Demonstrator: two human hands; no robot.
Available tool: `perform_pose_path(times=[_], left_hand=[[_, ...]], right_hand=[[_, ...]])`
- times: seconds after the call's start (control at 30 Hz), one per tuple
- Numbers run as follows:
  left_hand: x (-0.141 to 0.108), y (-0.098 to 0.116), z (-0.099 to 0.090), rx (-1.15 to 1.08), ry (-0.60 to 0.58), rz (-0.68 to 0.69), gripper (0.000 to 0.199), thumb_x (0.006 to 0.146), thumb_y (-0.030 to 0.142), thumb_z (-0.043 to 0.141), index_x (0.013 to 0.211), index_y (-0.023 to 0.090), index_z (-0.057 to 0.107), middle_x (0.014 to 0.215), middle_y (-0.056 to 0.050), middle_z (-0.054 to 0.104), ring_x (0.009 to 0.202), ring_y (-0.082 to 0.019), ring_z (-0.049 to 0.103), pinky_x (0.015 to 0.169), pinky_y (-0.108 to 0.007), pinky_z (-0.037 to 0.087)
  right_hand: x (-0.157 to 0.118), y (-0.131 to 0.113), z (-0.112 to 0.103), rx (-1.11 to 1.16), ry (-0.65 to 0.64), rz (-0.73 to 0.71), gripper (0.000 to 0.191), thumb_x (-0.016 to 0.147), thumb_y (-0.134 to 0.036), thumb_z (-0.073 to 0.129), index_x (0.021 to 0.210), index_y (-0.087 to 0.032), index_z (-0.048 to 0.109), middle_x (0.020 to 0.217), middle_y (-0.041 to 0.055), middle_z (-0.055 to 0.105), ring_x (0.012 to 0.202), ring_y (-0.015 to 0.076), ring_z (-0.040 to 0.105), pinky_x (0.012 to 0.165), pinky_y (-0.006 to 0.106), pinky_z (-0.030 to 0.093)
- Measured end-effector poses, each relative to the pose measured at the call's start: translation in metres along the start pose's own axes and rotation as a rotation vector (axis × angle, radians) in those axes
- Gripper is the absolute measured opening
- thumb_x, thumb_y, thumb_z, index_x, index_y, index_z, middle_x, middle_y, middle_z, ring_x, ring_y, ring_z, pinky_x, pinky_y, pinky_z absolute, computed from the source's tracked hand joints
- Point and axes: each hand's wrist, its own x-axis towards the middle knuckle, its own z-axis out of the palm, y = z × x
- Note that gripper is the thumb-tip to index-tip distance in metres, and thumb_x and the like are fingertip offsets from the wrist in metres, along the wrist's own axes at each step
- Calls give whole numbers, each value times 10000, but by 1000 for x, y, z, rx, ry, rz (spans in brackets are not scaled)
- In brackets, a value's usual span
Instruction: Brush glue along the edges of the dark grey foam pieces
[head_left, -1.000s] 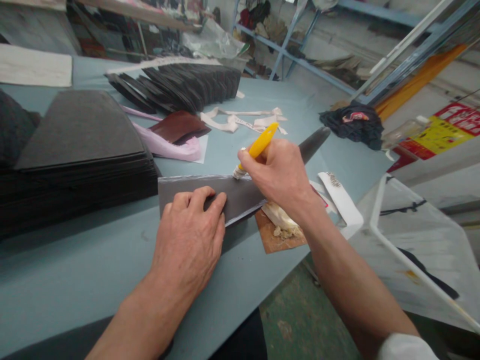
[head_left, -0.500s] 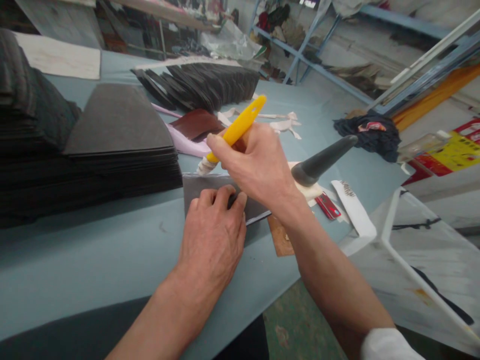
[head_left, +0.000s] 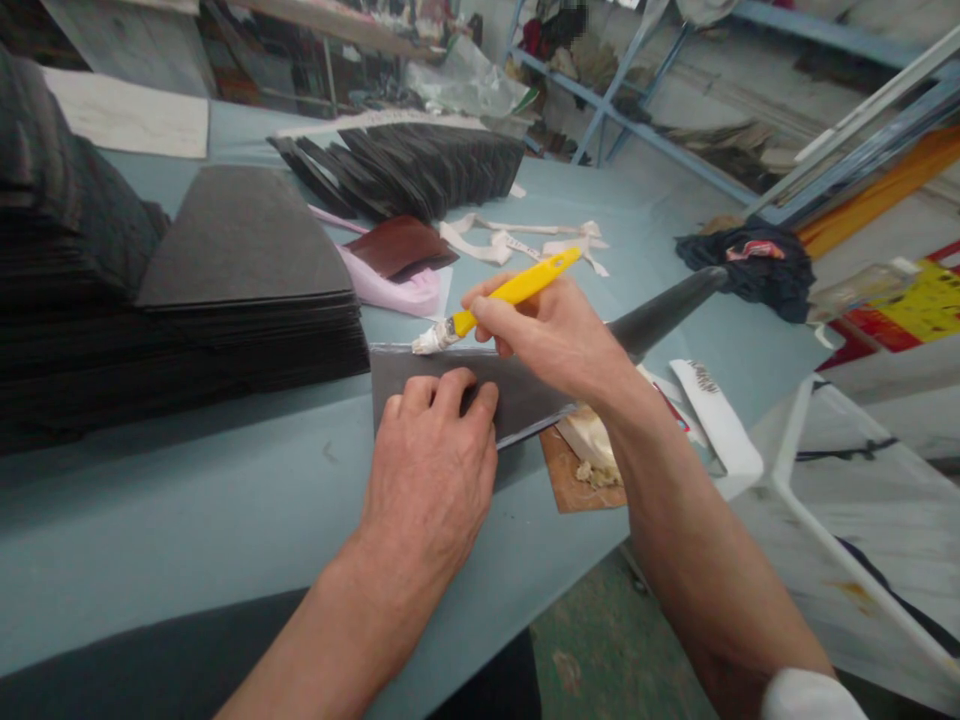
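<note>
My right hand point(head_left: 551, 330) is closed round the yellow handle of a brush point(head_left: 517, 290). Its white-coated bristles touch the far edge of a dark grey panel point(head_left: 525, 395), near its left end. A whitish line runs along the panel's edges. My left hand point(head_left: 435, 450) rests on the panel's near left part, fingers bent and slightly apart, pressing it against the table. Under my right forearm, partly hidden, a pale lump point(head_left: 592, 440) with crumbly residue sits on a brown board point(head_left: 562, 480). A dark tapered, horn-like piece point(head_left: 667, 310) slants up behind my right wrist.
Tall stacks of dark panels point(head_left: 247, 240) stand on the blue-grey table point(head_left: 225, 490) at left. Farther back lie a fanned row of dark pieces point(head_left: 420, 165), a brown piece point(head_left: 397, 245), pink cloth point(head_left: 390, 285) and white strips point(head_left: 487, 240). Dark cloth point(head_left: 750, 265) lies at right.
My right hand has moved right and tilted the brush lower; the bristles have shifted slightly right along the panel's far edge. My left hand stays on the panel.
</note>
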Motion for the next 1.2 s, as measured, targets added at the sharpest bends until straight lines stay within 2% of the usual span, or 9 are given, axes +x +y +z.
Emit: perform_pose_path(times=[0.13,0.33,0.47,0.67,0.83,0.93,1.03,1.2], left_hand=[[0,0,1,3,-11,-5,403,1030,232,529,1401,242,686,1417,-81,689,1118,-355,617,857,-530,566],[0,1,-1,19,-28,-2,399,1027,229,533,1394,235,688,1399,-93,695,1104,-350,625,847,-524,569],[0,1,-2,19,-27,2,405,1030,227,521,1401,233,685,1399,-93,694,1103,-356,626,846,-530,570],[0,1,0,22,-15,-6,395,1022,229,550,1390,243,693,1393,-83,701,1085,-351,633,839,-525,579],[-1,0,1,20,-10,-5,393,1027,236,539,1390,246,689,1412,-77,688,1110,-357,626,850,-529,579],[-2,-1,2,12,-14,-2,394,1039,241,517,1396,243,683,1425,-80,680,1127,-363,621,860,-533,576],[-1,-1,3,10,-19,5,409,1046,251,504,1422,230,665,1442,-89,670,1130,-370,619,865,-543,572],[-1,0,3,6,-18,2,390,1031,233,520,1386,216,681,1398,-101,691,1116,-370,626,856,-539,571]], right_hand=[[0,-2,-6,51,-81,-4,101,963,-224,624,897,-173,682,683,-45,619,616,99,538,601,245,439],[-3,2,-5,183,-127,-109,125,959,-295,685,910,-180,686,775,-36,635,689,96,570,627,227,462],[-5,6,-9,158,-147,-117,169,940,-349,728,950,-181,716,827,-23,663,747,108,592,655,236,469],[-4,11,-25,117,-198,-179,319,902,-474,799,950,-163,746,806,-6,677,742,126,589,672,270,481],[-8,5,-33,52,-169,-174,286,912,-458,806,937,-179,754,825,8,705,775,149,616,690,288,501],[-9,-5,-28,75,-158,-194,274,919,-448,810,934,-182,747,842,11,703,806,156,634,714,289,524],[-5,-13,-14,112,-170,-237,229,955,-410,773,998,-187,747,905,14,708,860,160,647,734,280,537],[10,-4,9,107,-240,-278,162,965,-340,742,1021,-188,750,930,6,717,878,161,651,792,289,552]])
